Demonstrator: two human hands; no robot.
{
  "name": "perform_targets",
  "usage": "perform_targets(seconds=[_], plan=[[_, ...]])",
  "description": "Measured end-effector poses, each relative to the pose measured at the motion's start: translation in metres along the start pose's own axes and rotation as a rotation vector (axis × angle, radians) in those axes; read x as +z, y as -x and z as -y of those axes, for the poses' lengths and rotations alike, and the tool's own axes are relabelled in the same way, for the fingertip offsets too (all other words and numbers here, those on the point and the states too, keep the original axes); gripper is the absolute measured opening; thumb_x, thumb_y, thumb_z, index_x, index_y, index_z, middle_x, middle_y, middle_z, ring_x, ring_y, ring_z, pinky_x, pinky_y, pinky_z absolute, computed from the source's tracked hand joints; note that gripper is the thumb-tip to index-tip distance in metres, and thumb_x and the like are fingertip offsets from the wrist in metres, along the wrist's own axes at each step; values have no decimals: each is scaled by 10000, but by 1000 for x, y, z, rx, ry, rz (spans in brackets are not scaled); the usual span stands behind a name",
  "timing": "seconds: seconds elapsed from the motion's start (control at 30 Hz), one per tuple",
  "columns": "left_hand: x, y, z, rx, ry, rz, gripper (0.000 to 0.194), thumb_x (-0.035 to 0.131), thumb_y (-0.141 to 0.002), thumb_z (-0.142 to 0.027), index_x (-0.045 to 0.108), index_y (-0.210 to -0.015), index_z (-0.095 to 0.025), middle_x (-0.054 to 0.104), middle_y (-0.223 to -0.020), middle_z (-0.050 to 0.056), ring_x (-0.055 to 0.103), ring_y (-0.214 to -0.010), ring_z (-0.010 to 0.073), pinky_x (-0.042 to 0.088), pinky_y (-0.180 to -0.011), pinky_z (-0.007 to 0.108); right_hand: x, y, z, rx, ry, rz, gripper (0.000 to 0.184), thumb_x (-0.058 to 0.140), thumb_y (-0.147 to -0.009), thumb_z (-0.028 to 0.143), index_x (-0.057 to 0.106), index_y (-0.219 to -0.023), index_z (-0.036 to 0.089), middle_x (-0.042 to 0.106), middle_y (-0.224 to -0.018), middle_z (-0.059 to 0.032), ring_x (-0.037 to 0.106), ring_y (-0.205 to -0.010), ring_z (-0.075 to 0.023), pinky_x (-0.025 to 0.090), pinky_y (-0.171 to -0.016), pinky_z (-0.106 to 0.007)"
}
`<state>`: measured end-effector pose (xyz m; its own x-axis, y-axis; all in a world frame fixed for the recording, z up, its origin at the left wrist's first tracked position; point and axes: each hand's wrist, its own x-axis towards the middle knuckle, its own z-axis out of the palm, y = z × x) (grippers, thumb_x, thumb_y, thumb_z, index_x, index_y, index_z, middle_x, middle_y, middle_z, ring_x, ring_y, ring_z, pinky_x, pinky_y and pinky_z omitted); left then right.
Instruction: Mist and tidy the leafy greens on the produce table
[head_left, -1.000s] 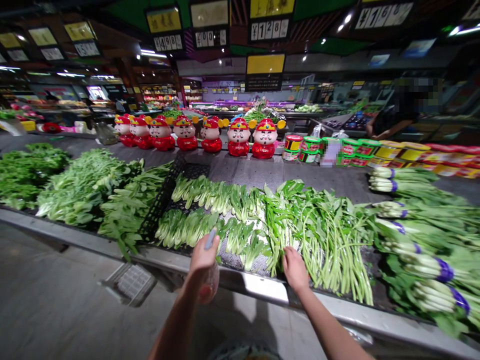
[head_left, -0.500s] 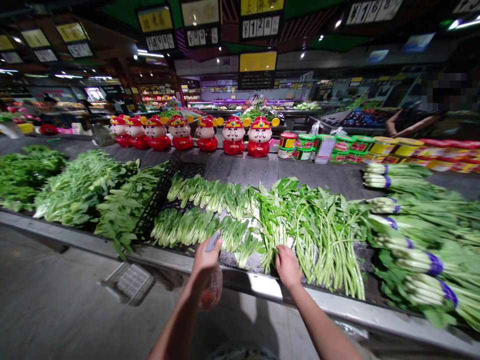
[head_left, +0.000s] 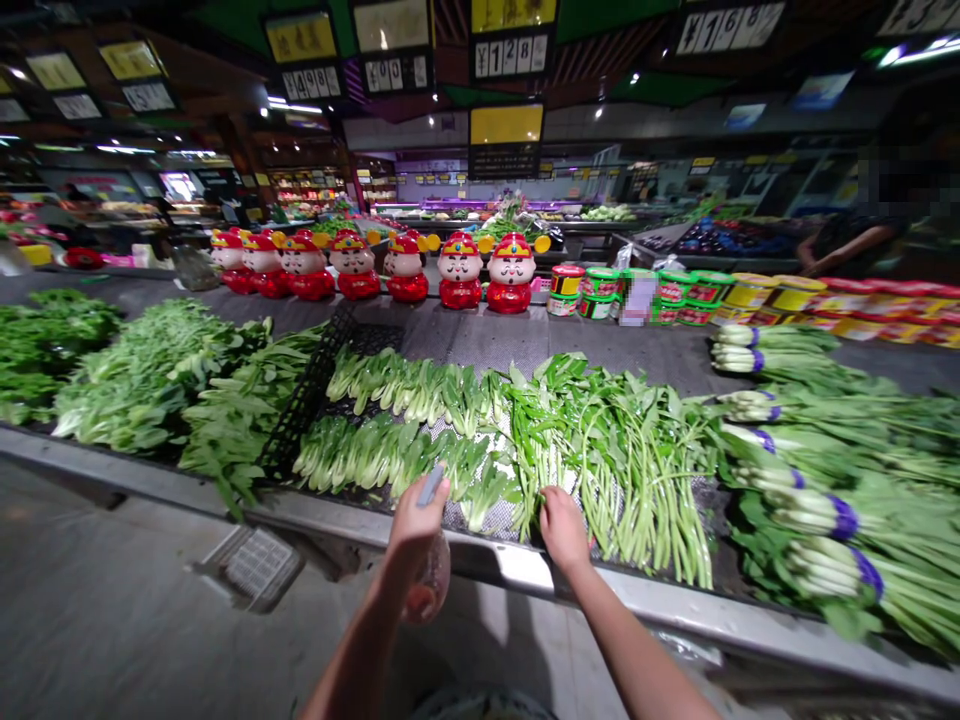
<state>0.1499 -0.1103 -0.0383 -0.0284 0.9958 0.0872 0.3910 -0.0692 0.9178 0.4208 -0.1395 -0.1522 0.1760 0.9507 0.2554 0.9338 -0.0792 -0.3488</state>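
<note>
My left hand (head_left: pixel 415 520) is wrapped round a clear spray bottle (head_left: pixel 431 585). Its grey top (head_left: pixel 430 486) pokes out above my fingers, and reddish contents show low in the bottle. My right hand (head_left: pixel 564 528) is closed, fingers curled at the stem ends of the leafy greens that look like water spinach (head_left: pixel 630 450). Whether a stem is between those fingers is hidden. Small bok choy (head_left: pixel 390 455) lie in two rows beyond and left of my left hand, on a perforated mat (head_left: pixel 495 520).
A metal edge (head_left: pixel 637 595) borders the display. A black crate wall (head_left: pixel 300 410) separates leafy greens (head_left: pixel 157 380) at left. Purple-banded bundles (head_left: pixel 825 570) lie right. Red figurine jars (head_left: pixel 459 270) and tubs (head_left: pixel 600 290) line the back. A person's arm (head_left: pixel 847 245) shows far right.
The view has shifted slightly, so the display appears a little further left. My right hand has come slightly nearer my left; both keep much the same pose.
</note>
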Motion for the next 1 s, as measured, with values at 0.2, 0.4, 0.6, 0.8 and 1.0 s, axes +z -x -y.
perform_targets(seconds=[0.2, 0.4, 0.6, 0.8, 1.0], plan=[[3, 5, -3, 1, -29, -5, 395, 628, -800, -451, 745, -1059, -177, 716, -723, 35, 679, -762, 213, 541, -691, 316, -5, -2, 4, 13, 17, 19, 372, 372, -897, 90, 636, -1150, 159, 655, -1162, -121, 597, -1097, -230, 413, -996, -307], [7, 9, -28, 55, -67, 41, 428, 560, -854, -475, 713, -1134, -190, 749, -910, 64, 682, -893, 232, 526, -788, 334, -11, -3, 4, 19, 7, 48, 372, 377, -909, 106, 626, -1181, 158, 662, -1175, -119, 615, -1088, -220, 436, -958, -292], [22, -1, -54, 129, -81, 64, 392, 509, -880, -486, 711, -1036, -189, 719, -888, 45, 647, -821, 202, 482, -736, 305, -31, 2, -22, -24, 48, 37, 380, 402, -901, 110, 618, -1206, 179, 656, -1205, -104, 609, -1102, -216, 429, -964, -301], [39, -15, -64, 94, -79, 53, 364, 509, -868, -490, 685, -817, -176, 588, -643, -19, 522, -589, 145, 383, -579, 260, -51, 6, -73, -74, 107, 83, 376, 403, -894, 107, 633, -1187, 160, 653, -1208, -119, 593, -1127, -234, 415, -990, -318], [46, -16, -61, 57, -174, 42, 331, 532, -861, -446, 681, -749, -173, 601, -632, -6, 523, -581, 148, 371, -584, 262, -47, 17, -102, -2, 130, 69, 357, 365, -937, 157, 647, -1157, 138, 665, -1159, -130, 609, -1072, -238, 423, -965, -319]])
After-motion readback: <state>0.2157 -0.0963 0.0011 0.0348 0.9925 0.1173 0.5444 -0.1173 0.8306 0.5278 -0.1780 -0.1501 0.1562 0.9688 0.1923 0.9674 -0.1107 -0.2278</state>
